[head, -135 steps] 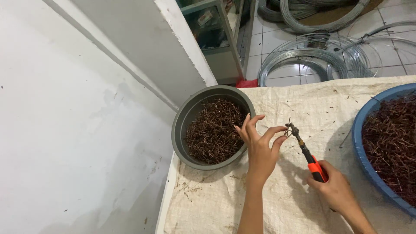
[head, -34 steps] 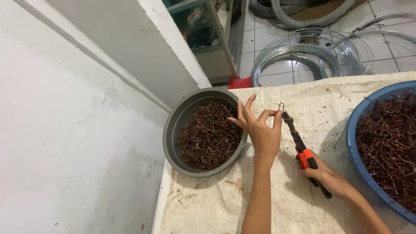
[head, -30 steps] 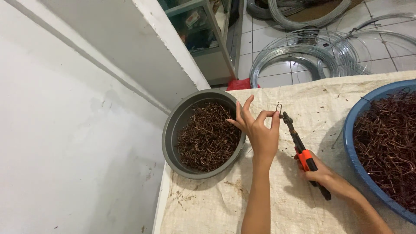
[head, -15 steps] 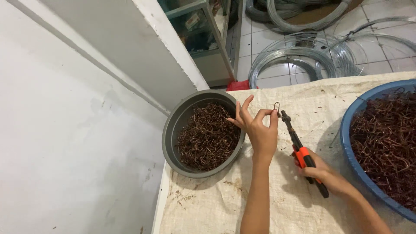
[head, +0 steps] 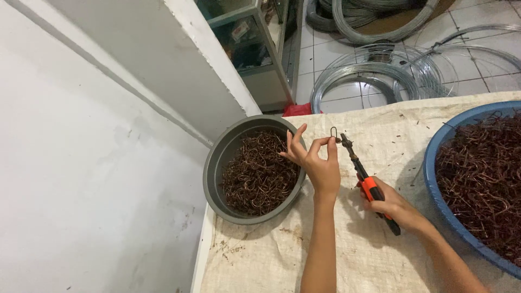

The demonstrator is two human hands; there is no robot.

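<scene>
My left hand [head: 317,163] pinches a small bent wire hook [head: 333,132] between thumb and forefinger, other fingers spread, just right of the grey bowl [head: 214,163]. My right hand [head: 393,205] grips the orange-and-black handles of long-nose pliers [head: 364,179], whose tip meets the wire hook. The grey bowl is filled with rusty brown wire hooks [head: 258,173]. A large blue basin [head: 434,163] at the right holds a heap of similar brown wire pieces [head: 483,179].
A pale woven cloth [head: 369,255] covers the table. A white wall is at the left. Beyond the table's far edge, coils of grey wire [head: 374,70] lie on the tiled floor beside a glass-fronted cabinet [head: 244,43].
Both hands hold nearly the same pose. The view has shifted slightly, and the wire hook and pliers tip sit a little higher in the frame than 4.5 s ago.
</scene>
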